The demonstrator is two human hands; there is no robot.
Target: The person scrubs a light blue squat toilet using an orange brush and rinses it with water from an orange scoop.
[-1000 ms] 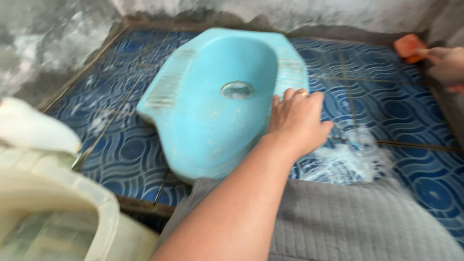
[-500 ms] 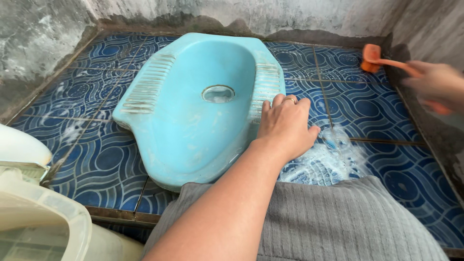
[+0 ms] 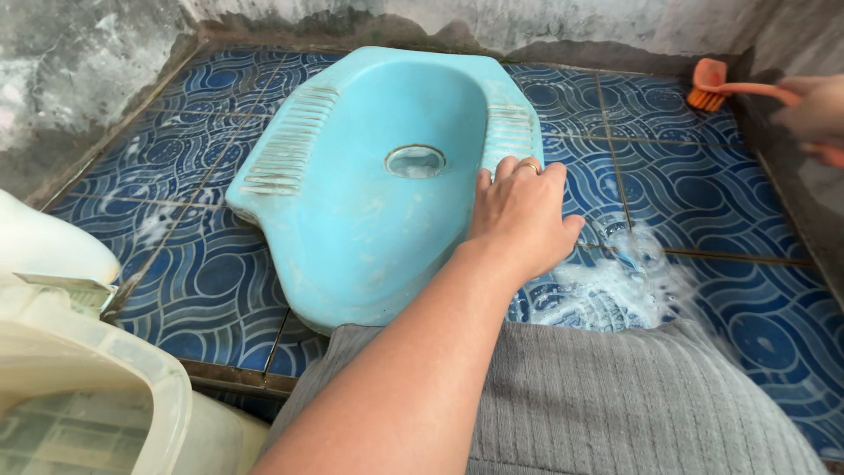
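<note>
A light blue squat toilet pan (image 3: 369,202) is set into a floor of blue patterned tiles (image 3: 694,193). My left hand (image 3: 520,215), with a ring on one finger, lies flat on the pan's right rim with its fingers together, holding nothing. At the far right edge my right hand (image 3: 818,110) grips the handle of an orange scrubbing brush (image 3: 710,85), whose head touches the tiles in the back right corner by the wall.
White foam (image 3: 615,281) covers the tiles just right of the pan. A cream plastic bucket (image 3: 97,387) and a white scoop (image 3: 48,246) stand at the lower left. Stained grey concrete walls (image 3: 79,79) close in the back and both sides. My grey-clad knee (image 3: 633,405) fills the foreground.
The brush head has shifted slightly right and further into the back corner. My left hand has stayed on the pan's rim. The view has shifted a little.
</note>
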